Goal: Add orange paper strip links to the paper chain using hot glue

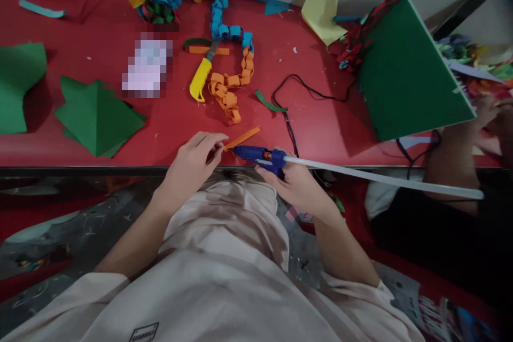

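Between its thumb and fingers, my left hand (196, 163) pinches one end of an orange paper strip (245, 137) at the table's front edge. My right hand (298, 184) is wrapped round the handle of a blue hot glue gun (256, 155). The gun's nozzle points left, close to the pinched end of the strip; whether they touch I cannot tell. A long whitish glue stick (380, 176) sticks out of the gun's back toward the right. Beyond my hands, a paper chain's orange links (228, 99) join blue links (218, 10) farther back.
A yellow-handled knife (200, 80) lies beside the chain near a green paper strip (270, 101). Green folded paper (98, 117) is at left. A black cord (294, 128) crosses the red table (172, 133). A green board (417, 75) leans at right, near another person's arm (452, 155).
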The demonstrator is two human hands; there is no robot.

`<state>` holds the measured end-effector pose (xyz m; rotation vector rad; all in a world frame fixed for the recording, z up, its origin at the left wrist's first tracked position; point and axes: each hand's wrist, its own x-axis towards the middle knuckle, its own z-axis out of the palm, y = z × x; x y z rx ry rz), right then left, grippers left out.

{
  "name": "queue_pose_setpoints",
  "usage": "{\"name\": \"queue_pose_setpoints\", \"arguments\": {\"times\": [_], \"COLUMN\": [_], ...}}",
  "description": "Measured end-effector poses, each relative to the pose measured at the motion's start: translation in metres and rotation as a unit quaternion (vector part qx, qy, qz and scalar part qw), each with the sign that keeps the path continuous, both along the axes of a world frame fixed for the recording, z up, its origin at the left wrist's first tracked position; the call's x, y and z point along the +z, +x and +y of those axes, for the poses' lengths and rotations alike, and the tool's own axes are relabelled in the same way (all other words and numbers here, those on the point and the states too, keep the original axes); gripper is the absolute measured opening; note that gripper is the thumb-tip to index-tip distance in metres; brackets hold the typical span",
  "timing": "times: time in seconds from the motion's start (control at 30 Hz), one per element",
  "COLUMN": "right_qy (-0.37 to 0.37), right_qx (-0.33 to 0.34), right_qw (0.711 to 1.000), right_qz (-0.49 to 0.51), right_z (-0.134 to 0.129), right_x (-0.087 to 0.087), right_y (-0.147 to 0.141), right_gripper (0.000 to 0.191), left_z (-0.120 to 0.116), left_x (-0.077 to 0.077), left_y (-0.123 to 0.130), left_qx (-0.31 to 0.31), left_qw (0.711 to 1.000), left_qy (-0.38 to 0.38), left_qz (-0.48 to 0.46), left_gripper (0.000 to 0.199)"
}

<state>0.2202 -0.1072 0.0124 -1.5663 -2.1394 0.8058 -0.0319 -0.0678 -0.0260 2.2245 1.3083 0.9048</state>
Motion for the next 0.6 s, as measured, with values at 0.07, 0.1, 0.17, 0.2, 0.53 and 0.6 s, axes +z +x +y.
{"name": "queue_pose_setpoints", "arguments": {"times": [0.07, 0.1, 0.17, 0.2, 0.53, 0.6], "right_qy": [-0.005, -0.008, -0.004, 0.004, 0.134, 0.140], "right_qx": [0.002, -0.002, -0.022, -0.038, -0.156, -0.149], "right_qw": [0.999, 0.997, 0.994, 0.993, 0.978, 0.979], "right_qz": [0.048, 0.073, 0.108, 0.113, 0.030, 0.009], "right_z": [-0.001, -0.002, -0.003, -0.004, 0.017, 0.027], "right_x": [-0.005, -0.007, -0.010, -0.011, -0.023, -0.028], "right_y": [0.006, 0.010, 0.020, 0.026, 0.085, 0.088], "right_gripper": [0.030, 0.029, 0.029, 0.029, 0.037, 0.040], "left_z": [0.002, 0.003, 0.006, 0.007, 0.010, 0.009], "left_x": [0.001, 0.001, 0.003, 0.004, 0.013, 0.013], "left_y": [-0.001, -0.002, -0.004, -0.006, -0.011, -0.004], "left_qx": [0.000, -0.004, -0.021, -0.032, -0.051, -0.045], "left_qw": [1.000, 0.999, 0.996, 0.994, 0.967, 0.970], "left_qy": [0.019, 0.033, 0.062, 0.074, 0.136, 0.128], "left_qz": [0.015, 0.027, 0.058, 0.076, 0.207, 0.200], "left_gripper": [0.026, 0.025, 0.025, 0.025, 0.028, 0.028]}}
